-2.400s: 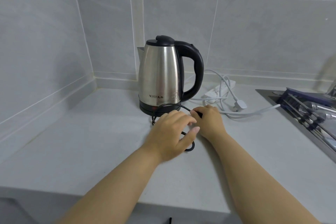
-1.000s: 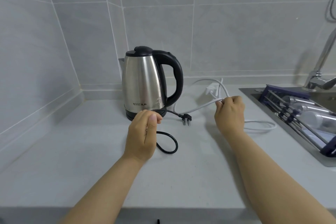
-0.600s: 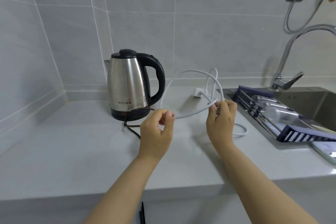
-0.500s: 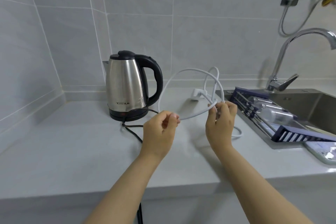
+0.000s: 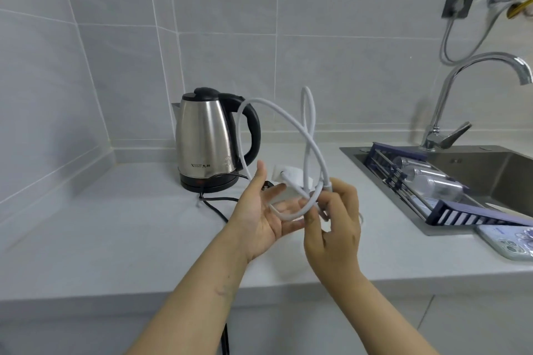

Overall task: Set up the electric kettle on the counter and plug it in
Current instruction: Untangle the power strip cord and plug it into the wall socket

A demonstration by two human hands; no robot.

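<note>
The kettle (image 5: 206, 141) stands on its base at the far left of the surface (image 5: 115, 239). Untangling is in hand: the right hand (image 5: 331, 228) pinches the looped white cord (image 5: 288, 118), while the left hand (image 5: 261, 210) lies palm-up, fingers apart (its black plug (image 5: 266, 185) barely shows). Next, free the strip's socket.

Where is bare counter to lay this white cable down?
Bare: the counter left of the kettle toward the corner wall, and the front strip near the edge. Crowded: between kettle and sink, with the black cord, white power strip and phone.
</note>
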